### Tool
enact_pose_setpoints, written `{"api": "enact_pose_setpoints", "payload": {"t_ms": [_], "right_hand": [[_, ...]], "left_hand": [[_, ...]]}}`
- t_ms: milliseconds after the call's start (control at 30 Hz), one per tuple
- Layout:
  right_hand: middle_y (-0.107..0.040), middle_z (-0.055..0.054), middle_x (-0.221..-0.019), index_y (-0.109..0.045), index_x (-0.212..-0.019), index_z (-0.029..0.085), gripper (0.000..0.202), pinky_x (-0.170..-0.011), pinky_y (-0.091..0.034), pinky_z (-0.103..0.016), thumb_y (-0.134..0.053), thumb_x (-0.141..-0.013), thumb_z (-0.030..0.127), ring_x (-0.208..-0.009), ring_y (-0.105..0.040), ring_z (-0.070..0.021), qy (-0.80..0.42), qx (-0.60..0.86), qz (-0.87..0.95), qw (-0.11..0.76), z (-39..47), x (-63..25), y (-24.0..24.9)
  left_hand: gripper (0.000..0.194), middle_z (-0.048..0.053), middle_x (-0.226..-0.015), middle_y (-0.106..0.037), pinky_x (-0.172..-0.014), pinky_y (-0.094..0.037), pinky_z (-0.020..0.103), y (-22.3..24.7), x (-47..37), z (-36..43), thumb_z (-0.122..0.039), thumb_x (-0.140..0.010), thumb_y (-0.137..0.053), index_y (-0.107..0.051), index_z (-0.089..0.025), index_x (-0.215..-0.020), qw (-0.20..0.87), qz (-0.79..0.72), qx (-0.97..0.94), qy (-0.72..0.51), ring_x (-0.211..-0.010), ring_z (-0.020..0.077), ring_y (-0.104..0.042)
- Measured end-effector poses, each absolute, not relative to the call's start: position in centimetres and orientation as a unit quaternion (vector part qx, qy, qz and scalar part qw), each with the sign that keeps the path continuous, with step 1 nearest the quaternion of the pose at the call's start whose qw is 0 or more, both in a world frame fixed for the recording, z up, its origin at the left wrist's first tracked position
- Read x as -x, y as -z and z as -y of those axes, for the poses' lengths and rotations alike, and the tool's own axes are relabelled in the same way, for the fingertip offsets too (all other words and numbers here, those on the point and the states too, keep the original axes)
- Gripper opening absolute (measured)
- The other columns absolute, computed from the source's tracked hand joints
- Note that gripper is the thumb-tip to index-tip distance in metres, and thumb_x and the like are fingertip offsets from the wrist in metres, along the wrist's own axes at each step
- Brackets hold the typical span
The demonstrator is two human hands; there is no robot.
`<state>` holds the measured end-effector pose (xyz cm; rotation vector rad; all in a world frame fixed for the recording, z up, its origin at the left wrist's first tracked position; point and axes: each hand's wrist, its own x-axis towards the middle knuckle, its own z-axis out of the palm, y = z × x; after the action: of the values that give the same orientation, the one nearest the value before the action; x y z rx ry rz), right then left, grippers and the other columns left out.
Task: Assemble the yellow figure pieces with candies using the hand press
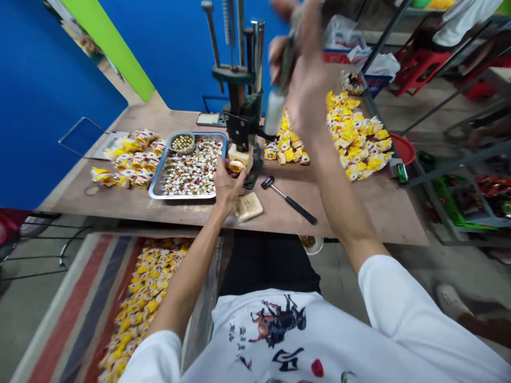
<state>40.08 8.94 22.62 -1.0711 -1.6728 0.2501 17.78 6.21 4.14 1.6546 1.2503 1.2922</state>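
Note:
My left hand [228, 183] pinches a small yellow and white piece [236, 166] on the pale block [244, 155] under the head of a dark green hand press [238, 114]. My right hand [305, 96] is raised at the right of the press, closed and blurred by motion. It is wrapped round the press's lever handle [275, 109], whose light grip end shows below the fist. Left of the press, a metal tray [183, 196] holds many small white, red and gold parts and a bowl of gold beads [182, 142].
A hammer [293, 204] and a pale square block [248, 207] lie near the table's front edge. Piles of yellow and white pieces [359, 138] lie right and left. A phone [211, 119] is behind the tray. A striped sack [72, 319] with more pieces stands below left.

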Motion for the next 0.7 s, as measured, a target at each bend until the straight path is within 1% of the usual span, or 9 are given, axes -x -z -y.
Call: {"api": "enact_pose_setpoints", "payload": {"t_ms": [67,133,200,233,267,333,433,533,700], "right_hand": [[-0.072,-0.017,-0.125,-0.047,-0.156,-0.013,0.139,-0.09,-0.056,-0.033,0.039,-0.084,0.071,-0.123,-0.076,-0.0234,-0.28,0.531,0.558,0.573,-11.8,-43.5,-23.6],[-0.071,-0.023,-0.134,-0.037,-0.16,-0.014,0.123,-0.096,-0.059,-0.036,0.021,-0.099,0.077,-0.124,-0.075,-0.0228,-0.325,0.613,0.468,0.548,-11.5,-45.0,-21.9],[-0.065,-0.022,-0.15,-0.044,-0.161,0.002,0.092,-0.111,-0.058,-0.041,-0.03,-0.112,0.079,-0.13,-0.068,-0.0224,-0.24,0.651,0.474,0.542,-7.9,-43.9,-18.3],[-0.062,-0.018,-0.156,-0.048,-0.16,0.013,0.081,-0.119,-0.055,-0.041,-0.053,-0.109,0.075,-0.135,-0.063,-0.0223,-0.177,0.628,0.511,0.56,-5.2,-42.5,-16.2],[-0.061,-0.014,-0.157,-0.052,-0.158,0.023,0.072,-0.12,-0.056,-0.045,-0.065,-0.106,0.071,-0.136,-0.061,-0.0244,-0.146,0.584,0.555,0.575,-2.4,-40.8,-14.1],[-0.061,-0.01,-0.155,-0.055,-0.158,0.032,0.068,-0.112,-0.06,-0.045,-0.078,-0.101,0.062,-0.13,-0.064,-0.0259,-0.245,0.491,0.667,0.505,2.8,-37.3,-10.5],[-0.068,-0.01,-0.139,-0.065,-0.149,0.029,0.052,-0.109,-0.059,-0.043,-0.076,-0.104,0.052,-0.123,-0.068,-0.0267,-0.334,0.437,0.723,0.418,6.7,-33.7,-6.9],[-0.074,-0.011,-0.123,-0.073,-0.14,0.023,0.041,-0.11,-0.054,-0.044,-0.074,-0.107,0.046,-0.12,-0.068,-0.0282,-0.315,0.468,0.733,0.38,6.3,-33.2,-4.7],[-0.069,-0.013,-0.132,-0.078,-0.138,0.025,0.037,-0.112,-0.051,-0.048,-0.076,-0.104,0.04,-0.123,-0.063,-0.0306,-0.277,0.508,0.751,0.317,4.6,-34.5,-2.6]], "left_hand": [[0.054,0.0,-0.093,-0.066,-0.072,-0.055,0.03,-4.7,-17.4,-5.8,-0.037,-0.074,-0.099,-0.056,-0.024,-0.103,0.356,-0.494,-0.606,-0.512,-0.079,0.0181,-0.067],[0.059,-0.001,-0.085,-0.066,-0.069,-0.057,0.028,-5.6,-16.2,-4.9,-0.038,-0.069,-0.102,-0.053,-0.024,-0.097,0.421,-0.51,-0.546,-0.514,-0.074,0.0174,-0.068],[0.057,-0.001,-0.079,-0.066,-0.071,-0.062,0.031,-6.5,-14.2,-3.5,-0.041,-0.069,-0.102,-0.053,-0.024,-0.091,0.535,-0.505,-0.476,-0.483,-0.071,0.018,-0.071],[0.052,0.0,-0.078,-0.068,-0.074,-0.065,0.033,-6.9,-13.1,-2.7,-0.042,-0.071,-0.1,-0.056,-0.023,-0.09,0.6,-0.489,-0.445,-0.451,-0.071,0.0187,-0.073],[0.047,0.003,-0.079,-0.071,-0.076,-0.067,0.035,-7.3,-12.0,-1.9,-0.042,-0.074,-0.098,-0.06,-0.021,-0.09,0.66,-0.468,-0.419,-0.412,-0.072,0.0196,-0.074],[0.04,0.008,-0.086,-0.077,-0.078,-0.069,0.035,-7.7,-10.2,-0.4,-0.044,-0.078,-0.094,-0.07,-0.016,-0.095,0.747,-0.434,-0.384,-0.326,-0.074,0.0206,-0.077],[0.048,0.015,-0.089,-0.082,-0.069,-0.067,0.03,-7.3,-9.1,0.8,-0.055,-0.084,-0.09,-0.076,-0.012,-0.101,0.792,-0.427,-0.381,-0.211,-0.07,0.0214,-0.078],[0.062,0.018,-0.077,-0.081,-0.052,-0.059,0.028,-5.8,-9.4,1.2,-0.074,-0.087,-0.082,-0.069,-0.014,-0.094,0.756,-0.46,-0.436,-0.163,-0.054,0.021,-0.073],[0.067,0.01,-0.063,-0.075,-0.039,-0.045,0.025,-3.2,-10.5,1.9,-0.082,-0.082,-0.083,-0.049,-0.025,-0.088,0.677,-0.495,-0.501,-0.213,-0.043,0.0206,-0.067]]}}
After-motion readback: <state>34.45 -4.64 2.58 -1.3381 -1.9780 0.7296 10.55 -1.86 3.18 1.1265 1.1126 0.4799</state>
